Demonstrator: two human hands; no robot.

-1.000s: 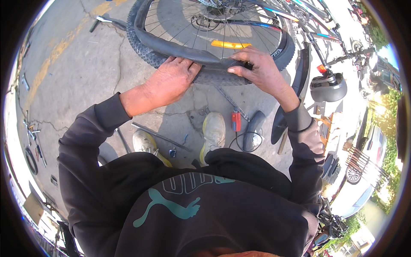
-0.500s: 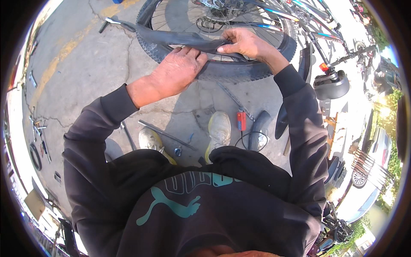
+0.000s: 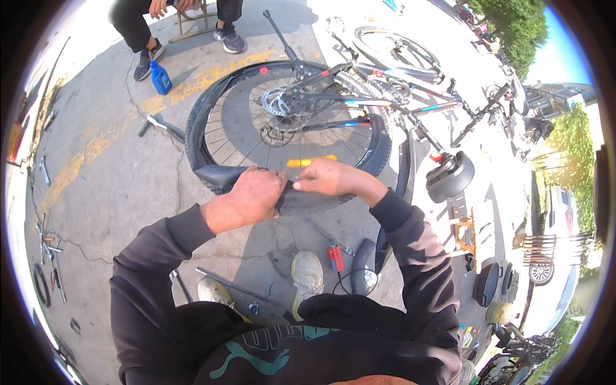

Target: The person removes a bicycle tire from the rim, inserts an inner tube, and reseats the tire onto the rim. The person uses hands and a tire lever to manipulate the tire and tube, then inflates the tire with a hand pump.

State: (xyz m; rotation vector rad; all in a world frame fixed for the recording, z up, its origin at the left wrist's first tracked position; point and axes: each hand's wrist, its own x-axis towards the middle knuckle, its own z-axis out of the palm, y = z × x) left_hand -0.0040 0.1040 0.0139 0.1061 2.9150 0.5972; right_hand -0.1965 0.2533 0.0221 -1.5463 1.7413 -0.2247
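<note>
1. We see one blue bottle (image 3: pixel 162 80) standing near the other person's shoes; we cannot make out its contents.
2. The black inner tube (image 3: pixel 220 174) bulges over the near left part of the tyre (image 3: pixel 195 115); we cannot tell how much lies inside.
3. The left hand (image 3: pixel 256 192) is curled closed over the tube, its fingertips hidden.
4. The right hand (image 3: pixel 330 177) has thumb and fingers pinched together on the tube, just beside the left.
5. The top edge cuts off the other person (image 3: pixel 133 25).
6. We count two pale shoes (image 3: pixel 308 273), two dark shoes (image 3: pixel 233 40), one yellow reflector (image 3: pixel 312 161) and one red handle (image 3: pixel 335 258).
</note>
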